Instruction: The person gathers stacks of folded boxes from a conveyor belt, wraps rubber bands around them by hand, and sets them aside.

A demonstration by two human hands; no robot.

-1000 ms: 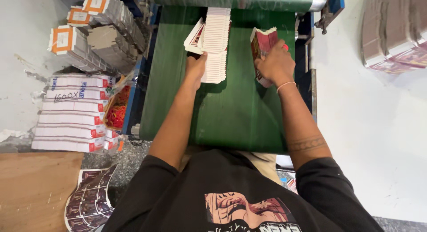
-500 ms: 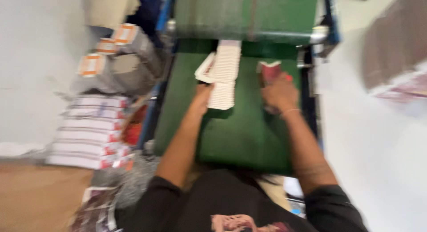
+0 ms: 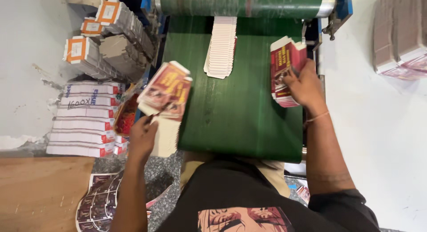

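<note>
Since a second ago the left hand has left the green belt and swung out past its left edge, carrying a fanned bundle of flat cartons. Its grip is closed on the bundle's near end, so the long axis runs away from the person, tilted toward the belt, printed faces up. Squaring those loose edges before letting go would, I judge, keep the bundle from sliding apart. On the belt's far middle lies a shingled row of white cartons, its long axis along the belt toward the roller. At the belt's right edge the right hand clasps a second carton stack standing on edge, printed face toward the belt's middle.
</note>
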